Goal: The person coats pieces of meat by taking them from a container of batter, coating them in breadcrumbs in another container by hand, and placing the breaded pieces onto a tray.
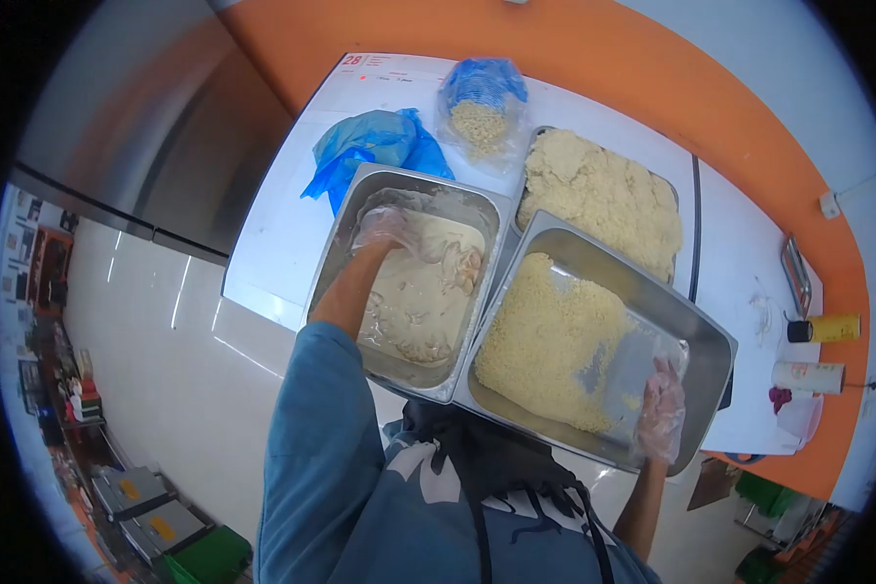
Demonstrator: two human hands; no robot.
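Observation:
My left hand [387,230], in a clear plastic glove, reaches into a deep steel pan [348,219] of pale, wet batter [414,307]. Its fingertips dip toward the batter, and what they hold, if anything, is hidden. Just right of that hand, a lumpy batter-coated piece [462,265] pokes out of the surface. More coated lumps show near the pan's front end. My right hand [662,414], also gloved, is over the right side of a wide steel pan [706,341] of yellowish crumbs [550,341]. Its fingers are stretched out, with nothing seen in them.
Behind the crumb pan stands a tray heaped with pale crumbly coating [603,195]. A blue plastic bag [375,146] and a clear bag of crumbs [482,122] lie at the back of the white table [273,234]. Cylindrical containers [810,377] stand at the right.

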